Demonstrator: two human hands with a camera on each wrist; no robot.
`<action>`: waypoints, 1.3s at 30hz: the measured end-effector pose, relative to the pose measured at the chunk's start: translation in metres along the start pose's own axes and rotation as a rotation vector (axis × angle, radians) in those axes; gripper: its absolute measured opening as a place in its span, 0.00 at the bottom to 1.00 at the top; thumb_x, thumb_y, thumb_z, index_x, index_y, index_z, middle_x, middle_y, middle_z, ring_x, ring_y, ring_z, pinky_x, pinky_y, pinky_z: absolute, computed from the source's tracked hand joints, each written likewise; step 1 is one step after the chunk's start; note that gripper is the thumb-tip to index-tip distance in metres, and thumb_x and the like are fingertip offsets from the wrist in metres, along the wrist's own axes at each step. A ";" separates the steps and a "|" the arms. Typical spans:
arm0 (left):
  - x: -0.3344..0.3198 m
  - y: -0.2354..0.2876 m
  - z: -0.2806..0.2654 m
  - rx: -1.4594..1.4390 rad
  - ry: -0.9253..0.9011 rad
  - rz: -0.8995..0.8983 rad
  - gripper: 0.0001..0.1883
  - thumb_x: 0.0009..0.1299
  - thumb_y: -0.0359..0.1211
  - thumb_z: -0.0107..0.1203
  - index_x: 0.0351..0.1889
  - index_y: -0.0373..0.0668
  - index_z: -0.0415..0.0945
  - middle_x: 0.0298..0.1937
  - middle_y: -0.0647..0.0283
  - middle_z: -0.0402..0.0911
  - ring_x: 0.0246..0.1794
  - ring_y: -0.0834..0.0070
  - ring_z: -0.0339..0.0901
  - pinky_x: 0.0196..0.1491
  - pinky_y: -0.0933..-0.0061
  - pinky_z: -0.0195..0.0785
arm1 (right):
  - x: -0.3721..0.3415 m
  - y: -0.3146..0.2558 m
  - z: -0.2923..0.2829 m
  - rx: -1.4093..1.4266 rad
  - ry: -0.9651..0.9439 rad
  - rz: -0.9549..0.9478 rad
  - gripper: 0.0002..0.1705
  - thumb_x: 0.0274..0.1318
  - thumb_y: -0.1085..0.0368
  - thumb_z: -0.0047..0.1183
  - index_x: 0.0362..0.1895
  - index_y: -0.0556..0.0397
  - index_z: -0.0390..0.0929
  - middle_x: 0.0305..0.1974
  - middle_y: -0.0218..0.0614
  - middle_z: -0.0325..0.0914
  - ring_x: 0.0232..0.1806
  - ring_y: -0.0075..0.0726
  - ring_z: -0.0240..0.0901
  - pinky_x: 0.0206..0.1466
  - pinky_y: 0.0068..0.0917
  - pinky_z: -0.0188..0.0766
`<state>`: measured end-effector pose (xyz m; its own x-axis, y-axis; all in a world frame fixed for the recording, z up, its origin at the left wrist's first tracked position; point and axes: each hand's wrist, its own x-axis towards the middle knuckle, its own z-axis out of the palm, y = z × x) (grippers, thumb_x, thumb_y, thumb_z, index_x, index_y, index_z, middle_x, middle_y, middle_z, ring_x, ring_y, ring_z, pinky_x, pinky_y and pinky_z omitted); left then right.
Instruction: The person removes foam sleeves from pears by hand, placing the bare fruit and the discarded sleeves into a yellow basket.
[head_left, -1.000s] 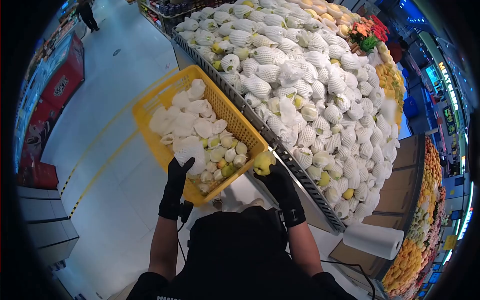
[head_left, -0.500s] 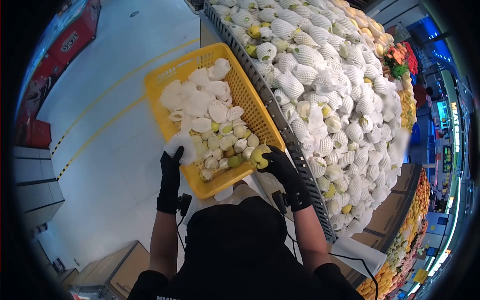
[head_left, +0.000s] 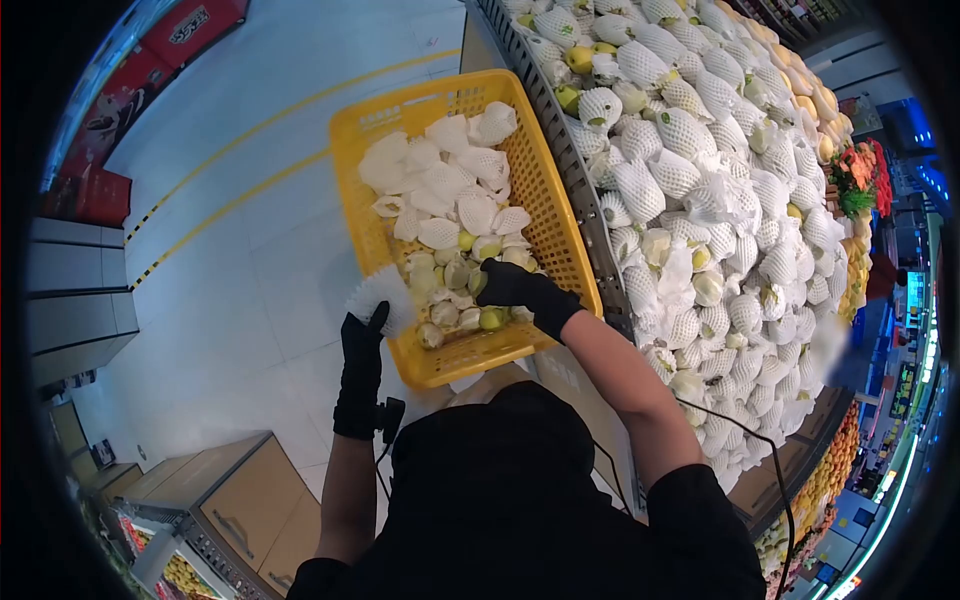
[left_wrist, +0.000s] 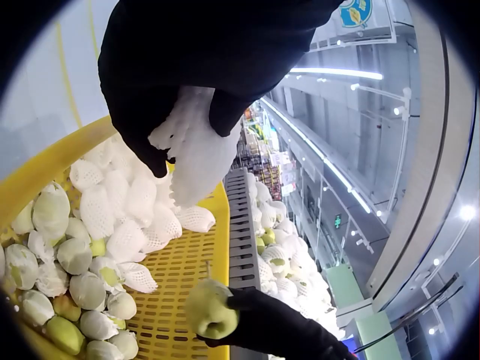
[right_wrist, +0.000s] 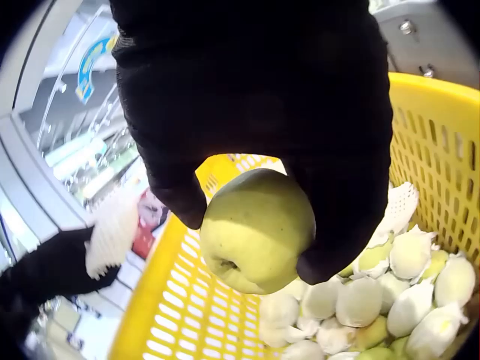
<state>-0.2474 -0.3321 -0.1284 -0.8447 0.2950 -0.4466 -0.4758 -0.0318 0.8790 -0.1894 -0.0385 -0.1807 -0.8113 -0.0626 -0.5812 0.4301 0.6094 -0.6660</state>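
In the head view the left hand point(head_left: 362, 345), black-gloved, pinches a white foam net point(head_left: 385, 297) at the near left side of the yellow crate point(head_left: 415, 372). The left wrist view shows that net point(left_wrist: 199, 154) hanging from the thumb and fingers. The right hand point(head_left: 525, 292), gloved in black too, is over the crate's right part. Seen in the right wrist view, its thumb and fingers grip a bare yellow-green fruit point(right_wrist: 259, 231) above wrapped fruits point(right_wrist: 360, 301). Loose foam nets point(head_left: 440, 180) lie across the crate's far part.
A sloping display of foam-netted fruit point(head_left: 700, 190) rises right of the crate, behind a grey slatted edge point(head_left: 560, 130). Pale floor point(head_left: 250, 260) with yellow lines lies to the left. A cabinet point(head_left: 240, 510) stands at the lower left, and a black cable point(head_left: 740, 430) runs by the right arm.
The right hand has moved from the crate's near right corner inward over the fruits, still gripping the fruit. The left hand keeps the net beside the crate. The head view has shifted.
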 end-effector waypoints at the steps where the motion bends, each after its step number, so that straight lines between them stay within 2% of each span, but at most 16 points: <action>1: -0.001 -0.002 -0.001 -0.003 0.009 -0.002 0.21 0.67 0.35 0.58 0.55 0.38 0.71 0.46 0.66 0.78 0.43 0.80 0.76 0.45 0.77 0.69 | 0.013 0.007 0.007 -0.036 -0.075 -0.060 0.43 0.34 0.49 0.66 0.53 0.63 0.68 0.44 0.54 0.76 0.44 0.51 0.76 0.48 0.38 0.72; 2: -0.003 -0.004 -0.001 -0.009 0.022 0.002 0.20 0.67 0.35 0.58 0.55 0.38 0.71 0.46 0.66 0.78 0.44 0.79 0.76 0.45 0.77 0.69 | 0.026 0.013 0.017 -0.192 -0.105 0.011 0.39 0.35 0.50 0.65 0.52 0.60 0.69 0.46 0.54 0.76 0.48 0.52 0.75 0.49 0.40 0.72; 6: -0.014 -0.004 0.003 0.019 0.069 -0.028 0.20 0.67 0.35 0.58 0.55 0.37 0.72 0.45 0.66 0.79 0.44 0.79 0.75 0.46 0.76 0.68 | 0.049 0.014 0.040 -0.329 -0.248 -0.002 0.37 0.39 0.50 0.62 0.53 0.57 0.69 0.49 0.51 0.76 0.52 0.53 0.72 0.51 0.43 0.70; 9: -0.022 0.000 0.013 -0.010 0.117 -0.045 0.19 0.67 0.34 0.58 0.53 0.37 0.72 0.46 0.65 0.79 0.45 0.78 0.75 0.48 0.75 0.67 | 0.053 0.019 0.054 -0.347 -0.255 -0.022 0.35 0.40 0.52 0.61 0.52 0.56 0.70 0.47 0.53 0.75 0.52 0.53 0.72 0.52 0.42 0.70; 10: -0.025 0.004 0.017 0.002 0.128 -0.041 0.18 0.67 0.33 0.59 0.53 0.37 0.73 0.46 0.65 0.79 0.45 0.78 0.75 0.48 0.75 0.67 | 0.047 0.024 0.059 -0.276 -0.163 -0.085 0.28 0.39 0.58 0.65 0.45 0.60 0.76 0.45 0.52 0.77 0.50 0.53 0.74 0.52 0.41 0.71; 13: -0.028 -0.002 0.011 0.073 0.156 -0.035 0.18 0.67 0.33 0.59 0.52 0.37 0.73 0.46 0.65 0.79 0.45 0.78 0.75 0.49 0.75 0.67 | 0.050 0.029 0.070 -0.358 -0.258 -0.059 0.25 0.41 0.62 0.65 0.45 0.60 0.77 0.47 0.52 0.76 0.50 0.53 0.74 0.52 0.42 0.71; 14: -0.027 -0.005 0.010 0.098 0.159 -0.030 0.17 0.67 0.33 0.59 0.52 0.37 0.73 0.45 0.65 0.79 0.45 0.78 0.75 0.49 0.75 0.67 | 0.050 0.029 0.076 -0.474 -0.270 -0.073 0.24 0.41 0.64 0.66 0.46 0.58 0.77 0.49 0.49 0.75 0.52 0.52 0.73 0.54 0.43 0.70; 17: -0.026 -0.008 0.012 0.046 0.176 -0.098 0.17 0.66 0.33 0.59 0.51 0.37 0.74 0.45 0.65 0.79 0.44 0.78 0.75 0.49 0.74 0.67 | 0.049 0.030 0.082 -0.609 -0.255 -0.143 0.21 0.44 0.66 0.63 0.46 0.56 0.77 0.51 0.47 0.74 0.53 0.51 0.72 0.56 0.43 0.68; 20: -0.023 -0.013 0.016 0.053 0.173 -0.102 0.16 0.66 0.34 0.59 0.50 0.36 0.74 0.44 0.64 0.80 0.44 0.78 0.75 0.48 0.74 0.68 | 0.058 0.038 0.097 -0.674 -0.265 -0.129 0.17 0.51 0.68 0.55 0.48 0.54 0.76 0.51 0.46 0.73 0.55 0.51 0.70 0.57 0.42 0.67; 23: -0.015 -0.015 0.017 0.150 0.119 -0.116 0.16 0.66 0.34 0.59 0.49 0.36 0.74 0.44 0.64 0.80 0.44 0.77 0.76 0.47 0.73 0.69 | 0.055 0.052 0.108 -0.570 -0.105 -0.191 0.14 0.56 0.65 0.46 0.46 0.55 0.73 0.49 0.48 0.72 0.54 0.50 0.69 0.56 0.43 0.66; 26: -0.006 -0.010 0.023 0.136 0.087 -0.081 0.18 0.67 0.35 0.58 0.52 0.35 0.73 0.46 0.63 0.79 0.45 0.77 0.76 0.48 0.74 0.69 | 0.039 0.030 0.087 -0.455 -0.127 -0.142 0.18 0.59 0.66 0.41 0.53 0.53 0.72 0.51 0.48 0.73 0.54 0.51 0.71 0.56 0.44 0.67; 32: 0.014 -0.001 0.032 0.107 0.005 -0.034 0.20 0.68 0.35 0.57 0.55 0.35 0.71 0.48 0.63 0.79 0.47 0.76 0.75 0.51 0.74 0.68 | 0.042 0.059 0.096 -0.201 -0.008 -0.096 0.16 0.59 0.66 0.39 0.47 0.56 0.73 0.47 0.53 0.74 0.51 0.52 0.72 0.54 0.42 0.68; 35: 0.018 0.016 0.047 0.098 -0.051 0.005 0.20 0.68 0.34 0.57 0.55 0.35 0.71 0.48 0.63 0.79 0.47 0.76 0.76 0.51 0.73 0.68 | 0.056 0.085 0.104 -0.211 0.121 -0.099 0.14 0.57 0.64 0.43 0.43 0.57 0.74 0.44 0.53 0.75 0.51 0.53 0.72 0.54 0.40 0.68; 38: 0.027 0.026 0.054 0.156 -0.070 0.032 0.19 0.67 0.34 0.58 0.54 0.34 0.72 0.46 0.62 0.80 0.46 0.75 0.76 0.50 0.73 0.68 | 0.026 0.049 0.059 -0.101 0.095 0.012 0.17 0.54 0.60 0.50 0.44 0.59 0.75 0.42 0.53 0.77 0.50 0.54 0.73 0.53 0.40 0.69; 39: 0.032 0.027 0.055 0.189 -0.067 0.043 0.19 0.67 0.33 0.58 0.53 0.34 0.72 0.46 0.61 0.80 0.46 0.74 0.76 0.50 0.72 0.69 | 0.022 0.050 0.056 -0.086 0.158 -0.006 0.18 0.53 0.60 0.51 0.45 0.58 0.75 0.42 0.52 0.77 0.48 0.54 0.74 0.52 0.40 0.69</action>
<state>-0.2738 -0.2713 -0.1094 -0.8421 0.3607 -0.4010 -0.3794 0.1324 0.9157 -0.1640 -0.0538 -0.2528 -0.8691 0.0545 -0.4916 0.3948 0.6752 -0.6231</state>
